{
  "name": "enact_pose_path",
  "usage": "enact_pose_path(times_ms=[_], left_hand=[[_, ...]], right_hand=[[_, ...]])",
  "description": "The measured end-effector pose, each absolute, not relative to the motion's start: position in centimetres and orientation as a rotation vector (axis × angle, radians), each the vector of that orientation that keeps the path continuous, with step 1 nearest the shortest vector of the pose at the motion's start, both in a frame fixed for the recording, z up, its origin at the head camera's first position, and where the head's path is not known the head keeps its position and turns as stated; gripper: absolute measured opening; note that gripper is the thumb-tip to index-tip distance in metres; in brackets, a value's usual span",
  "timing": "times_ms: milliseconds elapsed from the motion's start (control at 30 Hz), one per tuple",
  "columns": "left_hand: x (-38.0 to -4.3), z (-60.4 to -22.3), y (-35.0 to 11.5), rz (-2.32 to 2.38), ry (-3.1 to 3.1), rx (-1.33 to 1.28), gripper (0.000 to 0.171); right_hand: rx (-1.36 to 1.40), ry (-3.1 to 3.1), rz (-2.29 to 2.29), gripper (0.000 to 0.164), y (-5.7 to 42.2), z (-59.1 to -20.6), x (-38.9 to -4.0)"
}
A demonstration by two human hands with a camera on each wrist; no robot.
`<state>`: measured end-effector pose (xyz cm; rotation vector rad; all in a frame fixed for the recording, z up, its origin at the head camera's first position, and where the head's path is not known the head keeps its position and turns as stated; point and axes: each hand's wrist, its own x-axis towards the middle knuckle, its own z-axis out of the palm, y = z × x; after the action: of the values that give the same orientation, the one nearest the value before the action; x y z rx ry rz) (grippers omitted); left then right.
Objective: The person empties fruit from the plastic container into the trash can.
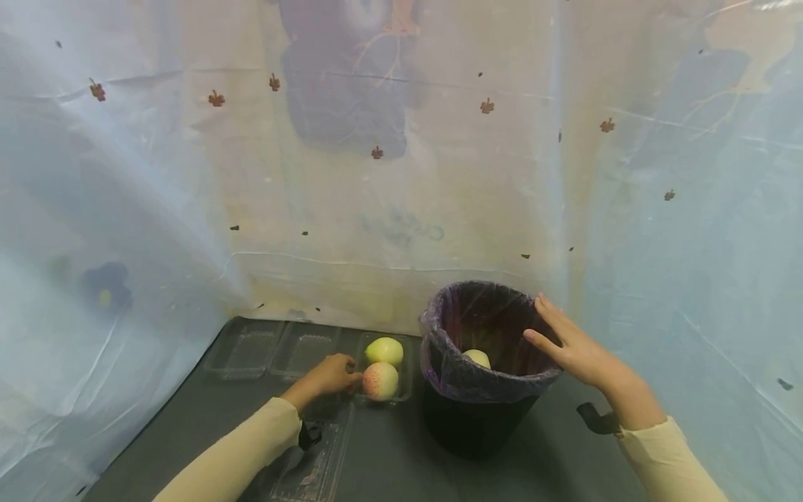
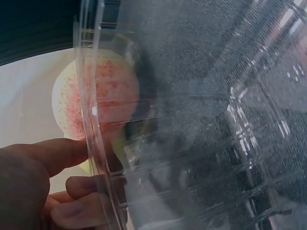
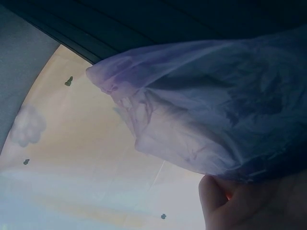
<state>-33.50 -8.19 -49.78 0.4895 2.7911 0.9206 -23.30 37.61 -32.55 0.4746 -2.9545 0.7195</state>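
My left hand (image 1: 329, 374) holds the left rim of a clear plastic tray (image 1: 403, 380); in the left wrist view its fingers (image 2: 79, 211) are bent at the plastic edge. Two fruits lie in that tray: a red-speckled peach (image 1: 380, 381), close by the fingertips, and a yellow-green fruit (image 1: 385, 352) behind it. On the right stands a black bin (image 1: 470, 425) with a purple plastic liner (image 1: 461, 376) folded over its rim. My right hand (image 1: 580, 354) rests at the bin's right rim, fingers extended and thumb over the opening. A pale round fruit (image 1: 477, 359) shows inside the bin.
Two more clear trays, one at the back left (image 1: 241, 352) and one beside it (image 1: 307, 348), sit on the dark table (image 1: 182, 432). Another clear plastic piece (image 1: 314, 467) lies in front. Printed plastic sheeting (image 1: 389, 209) hangs behind and along both sides.
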Motion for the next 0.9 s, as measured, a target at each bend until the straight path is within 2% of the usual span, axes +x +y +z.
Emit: enact_pose_path(times_ms=[500,900], left_hand=[[-33.9,-50.1,-9.2,1.231,2.511,0.580,0.056],[-33.8,-49.7,-9.8,1.368,2.523,0.592,0.057]], right_hand=[[0.472,-2.954,0.730,0.086,37.7,-32.7,-23.2],[0.480,-2.954,0.732,0.086,37.9,-32.8,-23.4]])
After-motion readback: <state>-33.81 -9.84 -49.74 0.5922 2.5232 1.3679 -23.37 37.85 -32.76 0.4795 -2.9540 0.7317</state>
